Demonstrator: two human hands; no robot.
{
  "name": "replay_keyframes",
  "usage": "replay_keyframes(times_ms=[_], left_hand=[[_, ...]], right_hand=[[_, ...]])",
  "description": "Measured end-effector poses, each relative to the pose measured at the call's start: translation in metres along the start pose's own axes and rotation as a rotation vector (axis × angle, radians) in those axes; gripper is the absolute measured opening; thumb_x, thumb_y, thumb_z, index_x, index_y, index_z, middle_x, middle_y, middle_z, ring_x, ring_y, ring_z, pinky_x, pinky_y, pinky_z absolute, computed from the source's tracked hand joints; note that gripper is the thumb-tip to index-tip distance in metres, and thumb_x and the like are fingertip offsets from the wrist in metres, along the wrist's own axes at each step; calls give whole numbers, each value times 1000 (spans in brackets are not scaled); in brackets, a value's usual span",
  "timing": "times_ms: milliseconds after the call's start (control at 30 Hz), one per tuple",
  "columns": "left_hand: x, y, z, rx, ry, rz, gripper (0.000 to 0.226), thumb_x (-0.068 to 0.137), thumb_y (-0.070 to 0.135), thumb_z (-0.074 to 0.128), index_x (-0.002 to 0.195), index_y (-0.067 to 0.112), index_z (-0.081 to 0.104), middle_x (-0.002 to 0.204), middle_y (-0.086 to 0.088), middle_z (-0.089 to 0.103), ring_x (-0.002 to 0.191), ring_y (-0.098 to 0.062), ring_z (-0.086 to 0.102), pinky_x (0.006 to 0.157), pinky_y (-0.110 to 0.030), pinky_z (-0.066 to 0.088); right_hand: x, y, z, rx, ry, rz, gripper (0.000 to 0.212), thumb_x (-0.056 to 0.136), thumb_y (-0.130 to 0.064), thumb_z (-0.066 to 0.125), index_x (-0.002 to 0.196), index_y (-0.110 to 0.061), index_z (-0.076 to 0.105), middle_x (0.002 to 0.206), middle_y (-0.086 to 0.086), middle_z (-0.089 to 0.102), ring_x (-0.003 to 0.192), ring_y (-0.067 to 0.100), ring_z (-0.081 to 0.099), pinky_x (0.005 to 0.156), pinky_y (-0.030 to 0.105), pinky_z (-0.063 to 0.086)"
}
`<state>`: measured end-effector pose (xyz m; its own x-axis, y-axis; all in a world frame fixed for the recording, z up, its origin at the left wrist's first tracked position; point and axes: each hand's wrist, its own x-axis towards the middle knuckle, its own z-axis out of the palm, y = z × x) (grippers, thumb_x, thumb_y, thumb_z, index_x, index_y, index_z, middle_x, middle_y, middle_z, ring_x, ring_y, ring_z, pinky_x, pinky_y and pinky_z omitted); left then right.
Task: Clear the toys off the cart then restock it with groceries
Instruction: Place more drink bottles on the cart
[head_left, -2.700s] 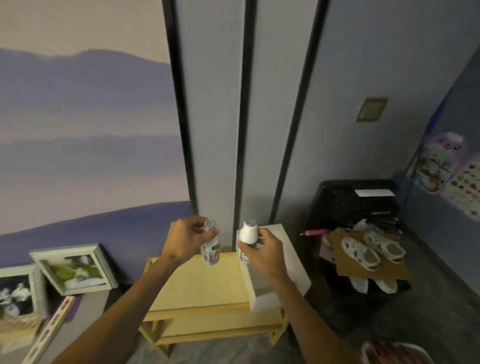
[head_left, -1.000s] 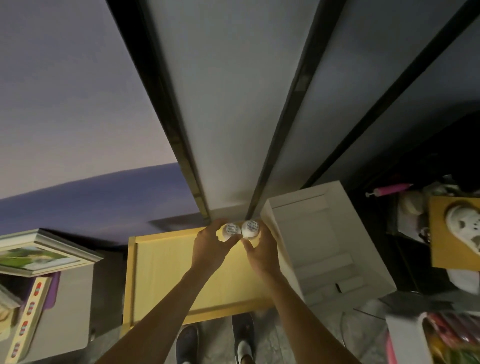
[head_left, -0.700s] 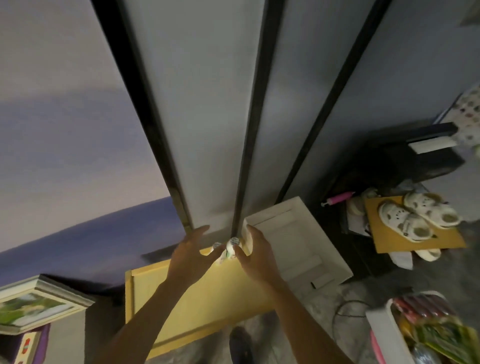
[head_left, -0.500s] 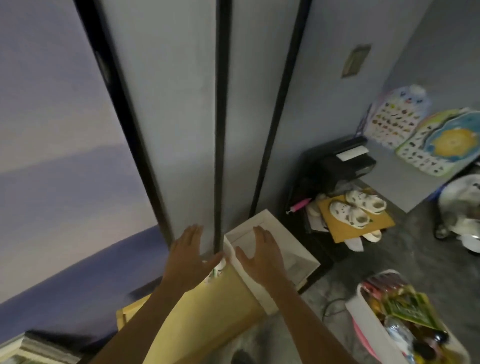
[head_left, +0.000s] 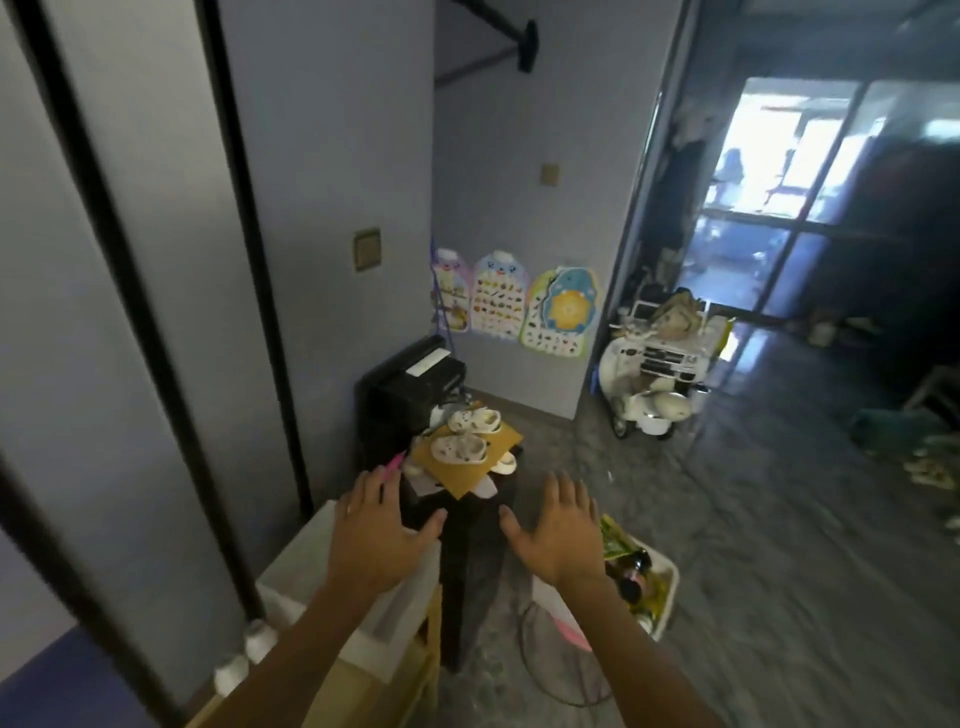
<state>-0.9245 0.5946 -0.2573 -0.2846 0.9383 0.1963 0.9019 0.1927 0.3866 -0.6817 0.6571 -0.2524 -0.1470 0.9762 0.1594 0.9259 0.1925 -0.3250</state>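
Observation:
Two small white-capped bottles (head_left: 247, 656) stand side by side at the back of the yellow wooden cart (head_left: 410, 675), against the wall at the lower left. My left hand (head_left: 376, 535) hovers open, fingers spread, over the white box (head_left: 311, 566) on the cart. My right hand (head_left: 556, 525) is open too, held out over the floor just left of a white basket (head_left: 662, 587) that holds bottles and green packets of groceries. Neither hand holds anything.
A black unit (head_left: 410, 384) stands past the cart, with white shoes (head_left: 465, 439) on brown cardboard in front of it. Posters (head_left: 511, 309) hang low on the wall. A white toy ride-on car (head_left: 657, 384) stands by the doorway. A cable lies on the grey floor (head_left: 779, 571).
My hands set the two bottles down on the cart and let go. My view swung right, from the cart and wall toward the room and the grocery basket.

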Motion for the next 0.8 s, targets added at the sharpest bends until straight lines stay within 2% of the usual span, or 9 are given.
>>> replay_keyframes(times_ms=[167,300,433,600,667,800], left_hand=[[6,101,40,50,4,91,106,80,99,28,153,25,48,161,-6,47,153,-29,37,124,-51,33],[0,182,70,61,1,136,114,78,102,21,156,23,46,160,-9,47,150,-31,41,122,-50,37],[-10,246,94,84,-40,168,116,80,100,21,160,18,42,166,-11,39,153,-33,37,125,-49,33],[-7,284,141,139,-94,187,108,83,97,25,156,19,46,164,-10,43,152,-30,38,123,-49,34],[-4,294,161,150,-109,182,107,82,96,27,152,19,52,159,-10,49,148,-30,44,119,-48,38],[6,312,208,133,-138,185,103,80,93,29,143,18,61,147,-8,60,137,-30,55,110,-48,45]], right_hand=[[-15,115,-54,-29,46,170,112,83,-89,19,166,-14,24,173,12,24,159,37,19,128,56,21],[-29,200,-82,-62,85,260,108,87,-87,28,165,-13,26,171,13,28,158,37,22,128,55,23],[-41,265,-97,-67,79,320,113,84,-89,21,165,-11,26,171,14,29,158,37,23,128,54,24],[-43,321,-91,-56,28,379,107,83,-86,30,160,-12,33,165,13,39,154,37,30,125,53,29],[-39,339,-82,-57,14,393,100,85,-83,36,156,-13,39,158,13,46,149,36,37,122,51,33],[-20,366,-59,-63,-60,404,97,88,-84,36,156,-14,39,157,11,46,147,35,40,120,51,36]])
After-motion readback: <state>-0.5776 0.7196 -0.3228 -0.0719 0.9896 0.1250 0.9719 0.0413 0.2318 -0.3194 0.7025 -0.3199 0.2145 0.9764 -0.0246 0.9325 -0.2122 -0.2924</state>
